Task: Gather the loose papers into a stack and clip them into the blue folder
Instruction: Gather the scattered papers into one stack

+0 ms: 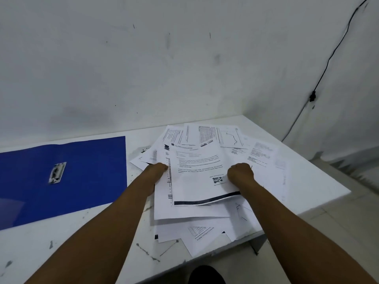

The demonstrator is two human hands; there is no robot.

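Loose printed papers (pixel 196 177) lie fanned in a messy pile on the right half of the white table (pixel 61 242). My left hand (pixel 158 168) grips the left edge of the upper sheets, its fingers tucked under them. My right hand (pixel 241 173) is curled on the right side of the top sheet and holds it. The blue folder (pixel 82 173) lies open and flat at the left, with its metal clip (pixel 57 172) near its middle. Both hands are well to the right of the folder.
The table stands in a corner against white walls. Its right edge and front edge drop to a tiled floor (pixel 338 232). Some sheets (pixel 205 242) overhang the front edge. A black cable (pixel 320 78) runs down the right wall. A dark shape (pixel 207 274) shows below the table.
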